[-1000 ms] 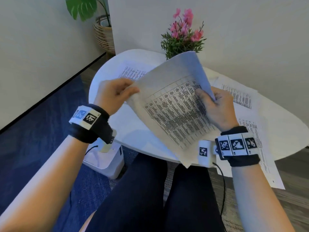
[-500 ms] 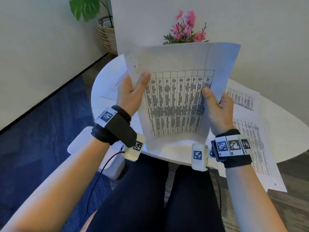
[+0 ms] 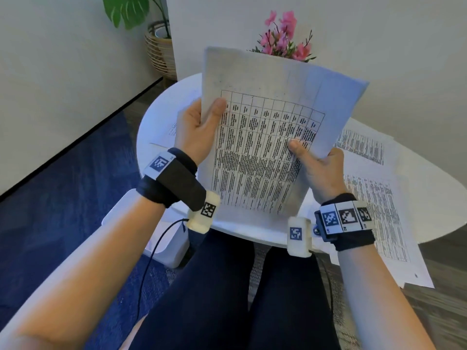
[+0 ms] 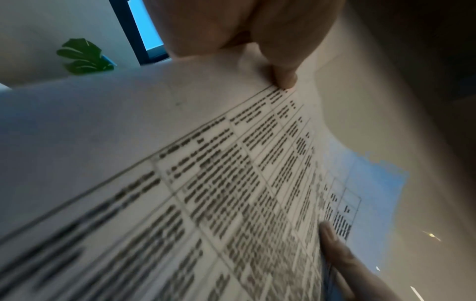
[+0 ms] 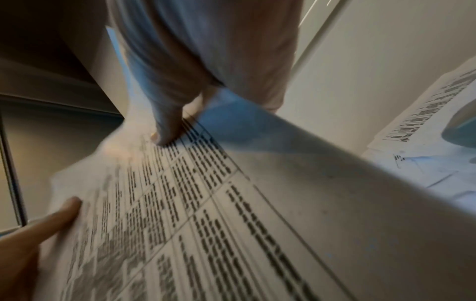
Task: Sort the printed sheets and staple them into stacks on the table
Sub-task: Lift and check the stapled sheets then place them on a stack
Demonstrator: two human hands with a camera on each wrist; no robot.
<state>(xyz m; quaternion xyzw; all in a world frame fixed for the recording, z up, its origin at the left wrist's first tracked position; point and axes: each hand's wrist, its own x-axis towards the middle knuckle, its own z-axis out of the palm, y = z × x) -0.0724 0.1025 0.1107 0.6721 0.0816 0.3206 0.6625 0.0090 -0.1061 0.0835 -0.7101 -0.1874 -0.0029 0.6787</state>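
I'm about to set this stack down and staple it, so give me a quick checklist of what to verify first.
1. Left hand grips stack: ok.
2. Right hand grips stack: ok.
3. Stack edges squared: not ok, right side fanned.
4. Table has bare space near you: ok.
5. Stapler within reach: cannot tell, none in view.
6. Loose sheets on table sorted: cannot tell.

A round white table [image 3: 429,193] carries the work. Loose printed sheets [image 3: 374,195] lie overlapping at its three o'clock side. More paper [image 3: 174,127] shows at nine o'clock.
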